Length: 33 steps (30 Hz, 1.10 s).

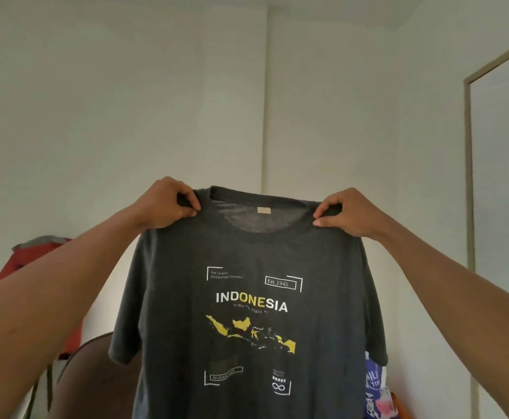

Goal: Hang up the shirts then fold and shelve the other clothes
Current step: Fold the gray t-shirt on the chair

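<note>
Dark grey T-shirt (247, 313) hangs in the air, print facing the camera, in front of the white wall (126, 116); nothing carries it. Left hand (168, 204) pinches one shoulder beside the collar and right hand (346, 213) pinches the other, both clenched on cloth. Likely light, soft and limp. The shoulders look like the right hold, leaving the neck free for a hanger. No hanger or shelf in view. Blue printed item (374, 385) sits low behind the shirt, maybe a bag; contents unreadable.
</note>
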Available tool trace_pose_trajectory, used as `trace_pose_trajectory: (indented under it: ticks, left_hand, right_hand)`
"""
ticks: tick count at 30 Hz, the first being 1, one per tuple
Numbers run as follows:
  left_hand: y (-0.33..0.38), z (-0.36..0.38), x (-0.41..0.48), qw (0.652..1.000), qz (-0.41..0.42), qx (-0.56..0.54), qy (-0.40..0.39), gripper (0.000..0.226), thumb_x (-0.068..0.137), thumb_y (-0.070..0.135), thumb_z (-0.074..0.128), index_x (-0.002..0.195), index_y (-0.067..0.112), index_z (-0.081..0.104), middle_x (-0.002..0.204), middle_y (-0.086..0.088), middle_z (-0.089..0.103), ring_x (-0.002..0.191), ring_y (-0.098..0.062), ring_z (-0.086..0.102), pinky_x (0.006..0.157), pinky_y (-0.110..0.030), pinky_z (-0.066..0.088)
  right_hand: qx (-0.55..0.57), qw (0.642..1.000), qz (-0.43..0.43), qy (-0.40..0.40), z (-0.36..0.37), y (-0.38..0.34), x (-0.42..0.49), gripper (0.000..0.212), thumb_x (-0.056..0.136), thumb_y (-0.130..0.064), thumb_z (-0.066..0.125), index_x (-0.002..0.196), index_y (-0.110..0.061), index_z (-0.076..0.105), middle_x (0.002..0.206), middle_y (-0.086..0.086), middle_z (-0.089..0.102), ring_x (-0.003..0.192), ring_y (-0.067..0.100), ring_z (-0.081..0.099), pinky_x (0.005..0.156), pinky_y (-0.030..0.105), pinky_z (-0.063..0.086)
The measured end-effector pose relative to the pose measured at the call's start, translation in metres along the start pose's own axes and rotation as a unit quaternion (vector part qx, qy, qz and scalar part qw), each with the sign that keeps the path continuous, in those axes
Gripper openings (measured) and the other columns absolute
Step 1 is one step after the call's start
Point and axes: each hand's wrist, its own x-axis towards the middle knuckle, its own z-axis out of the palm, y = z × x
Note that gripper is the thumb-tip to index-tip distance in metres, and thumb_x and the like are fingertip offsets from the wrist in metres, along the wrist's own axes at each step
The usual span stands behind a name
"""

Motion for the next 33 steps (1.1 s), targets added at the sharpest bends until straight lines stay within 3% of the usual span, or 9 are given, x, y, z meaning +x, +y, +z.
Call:
trace_pose_trajectory:
  ticks: [8, 11, 15, 21, 23, 27, 30, 33]
  left_hand:
    - [0.006, -0.022, -0.008, 0.999, -0.006, -0.005, -0.042, 0.023, 0.081, 0.011, 0.079, 0.081, 0.034, 0.077, 0.091, 0.010, 0.070, 0.087, -0.009, 0.063, 0.077, -0.023, 0.047]
    - [0.004, -0.026, -0.011, 0.999, -0.005, 0.013, -0.042, 0.025, 0.082, 0.010, 0.077, 0.074, 0.034, 0.076, 0.086, 0.011, 0.072, 0.086, -0.009, 0.065, 0.072, -0.017, 0.045]
    - [0.000, -0.027, -0.012, 0.999, -0.010, 0.018, -0.050, 0.026, 0.082, 0.012, 0.078, 0.076, 0.037, 0.076, 0.089, 0.010, 0.073, 0.088, -0.010, 0.066, 0.081, -0.024, 0.051]
    - [-0.002, -0.030, -0.012, 0.998, -0.006, -0.010, -0.066, 0.037, 0.068, 0.016, 0.090, 0.095, 0.038, 0.076, 0.095, 0.011, 0.072, 0.086, -0.007, 0.068, 0.080, -0.026, 0.055]
    - [-0.002, -0.028, -0.010, 0.998, -0.013, -0.009, -0.063, 0.045, 0.063, 0.016, 0.093, 0.100, 0.035, 0.076, 0.098, 0.011, 0.071, 0.088, -0.008, 0.067, 0.081, -0.028, 0.055]
    - [-0.001, -0.021, 0.000, 0.998, -0.031, 0.018, -0.052, 0.044, 0.065, 0.020, 0.091, 0.103, 0.035, 0.074, 0.104, 0.008, 0.068, 0.091, -0.011, 0.064, 0.081, -0.028, 0.052]
    - [-0.001, -0.015, 0.007, 0.990, -0.072, 0.093, -0.078, 0.042, 0.072, 0.039, 0.086, 0.111, 0.037, 0.073, 0.111, 0.008, 0.066, 0.099, -0.016, 0.061, 0.092, -0.036, 0.049]
    - [0.002, -0.009, 0.010, 0.976, -0.116, 0.143, -0.119, 0.042, 0.080, 0.042, 0.078, 0.119, 0.027, 0.072, 0.118, 0.005, 0.065, 0.105, -0.021, 0.058, 0.099, -0.039, 0.047]
  right_hand:
    - [-0.024, 1.000, -0.007, -0.008, -0.010, -0.021, 0.001, 0.021, 0.071, -0.022, 0.089, 0.086, -0.030, 0.076, 0.095, -0.010, 0.071, 0.090, 0.006, 0.065, 0.080, 0.023, 0.049]
    - [-0.025, 1.000, 0.005, -0.010, -0.011, -0.024, 0.000, 0.016, 0.070, -0.023, 0.090, 0.079, -0.029, 0.078, 0.087, -0.008, 0.073, 0.085, 0.009, 0.067, 0.077, 0.023, 0.048]
    - [-0.048, 0.998, 0.004, -0.029, -0.012, -0.028, 0.000, 0.017, 0.065, -0.027, 0.093, 0.072, -0.024, 0.078, 0.078, -0.006, 0.073, 0.076, 0.010, 0.067, 0.072, 0.023, 0.048]
    - [-0.065, 0.997, 0.009, -0.037, -0.012, -0.025, -0.002, 0.049, 0.053, -0.029, 0.098, 0.095, -0.029, 0.073, 0.098, -0.009, 0.068, 0.088, 0.008, 0.064, 0.073, 0.022, 0.048]
    - [-0.099, 0.995, 0.001, -0.034, -0.010, -0.019, 0.000, 0.054, 0.056, -0.027, 0.097, 0.103, -0.029, 0.069, 0.107, -0.009, 0.063, 0.095, 0.009, 0.061, 0.075, 0.022, 0.047]
    - [-0.126, 0.992, -0.004, -0.003, -0.004, -0.015, 0.005, 0.043, 0.070, -0.022, 0.089, 0.106, -0.030, 0.066, 0.113, -0.004, 0.062, 0.099, 0.016, 0.059, 0.077, 0.023, 0.044]
    - [-0.145, 0.989, 0.007, -0.025, 0.001, -0.017, 0.008, 0.040, 0.075, -0.029, 0.085, 0.112, -0.025, 0.071, 0.115, -0.003, 0.066, 0.098, 0.014, 0.060, 0.080, 0.023, 0.043]
    - [-0.171, 0.982, 0.054, -0.053, 0.008, -0.025, 0.010, 0.038, 0.084, -0.025, 0.070, 0.122, -0.026, 0.070, 0.130, -0.003, 0.064, 0.108, 0.015, 0.059, 0.096, 0.030, 0.043]
